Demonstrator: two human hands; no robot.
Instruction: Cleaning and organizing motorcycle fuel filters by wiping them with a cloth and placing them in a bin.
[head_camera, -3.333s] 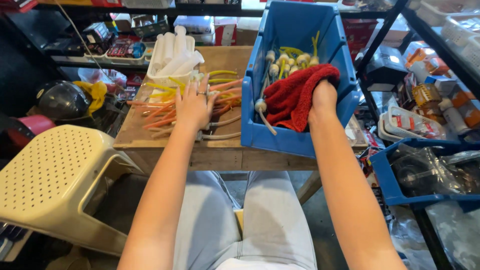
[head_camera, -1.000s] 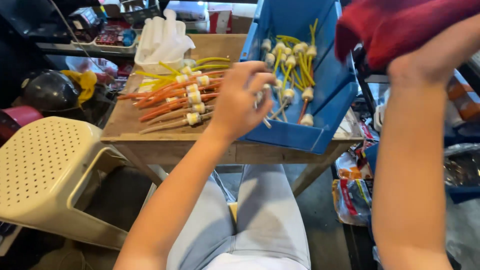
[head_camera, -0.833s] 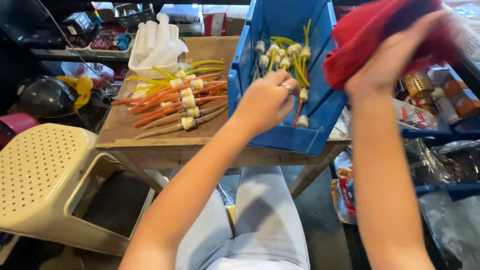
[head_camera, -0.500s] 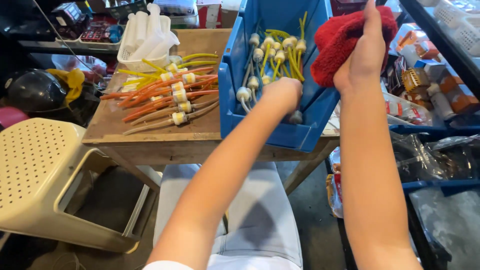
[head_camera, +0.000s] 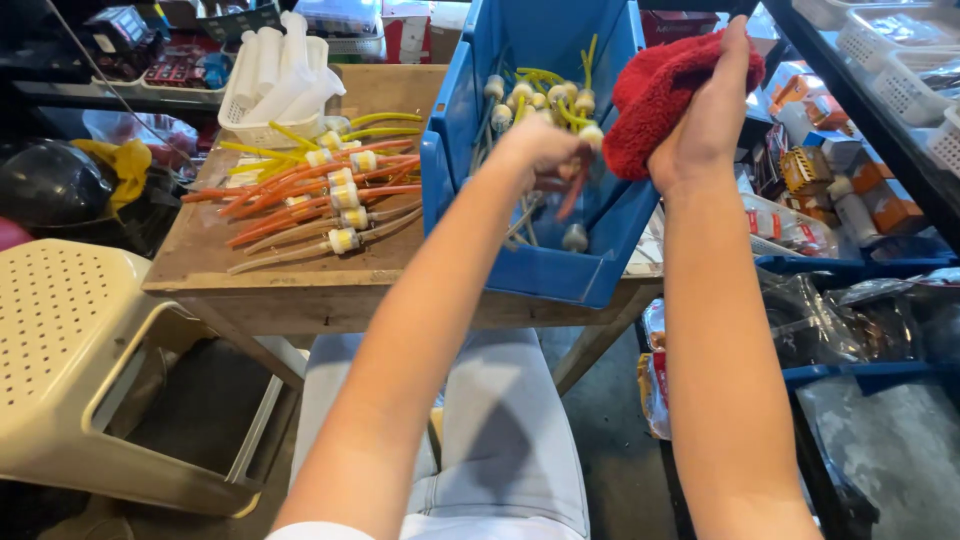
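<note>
The red cloth (head_camera: 655, 95) is being held bunched up in the right hand (head_camera: 705, 120), fingers wrapped tightly round it, above the right wall of the blue bin (head_camera: 545, 270) that is sitting on the wooden table (head_camera: 290, 285). The left hand (head_camera: 540, 150) is reaching into the bin among the yellow-hosed filters (head_camera: 545, 95), fingers curling downward, though whether they are gripping one I cannot tell. More orange-hosed filters (head_camera: 310, 195) are lying on the table just left of the bin, near a white basket (head_camera: 270, 95).
</note>
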